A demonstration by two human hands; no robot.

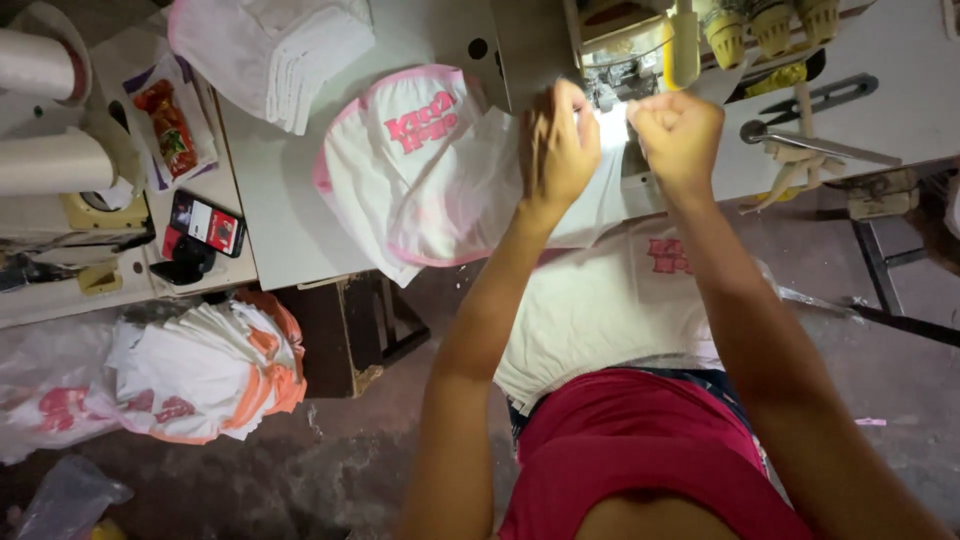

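My left hand [556, 145] presses down on white fabric [600, 190] at the sewing machine [640, 60], fingers curled over the cloth just left of the lit needle area. Right beside it, my right hand [680, 135] is closed in a fist on the same fabric at the needle's right. A white garment with pink trim and pink print [410, 175] lies on the table to the left of my left hand. More white cloth with pink print [610, 300] hangs down into my lap.
A stack of white fabric pieces [285, 50] sits at the table's back. A phone [205, 225] and thread cones [50, 110] are on a side table at left. A pile of white and orange garments [205, 370] lies on the floor. Scissors [810, 140] rest at right.
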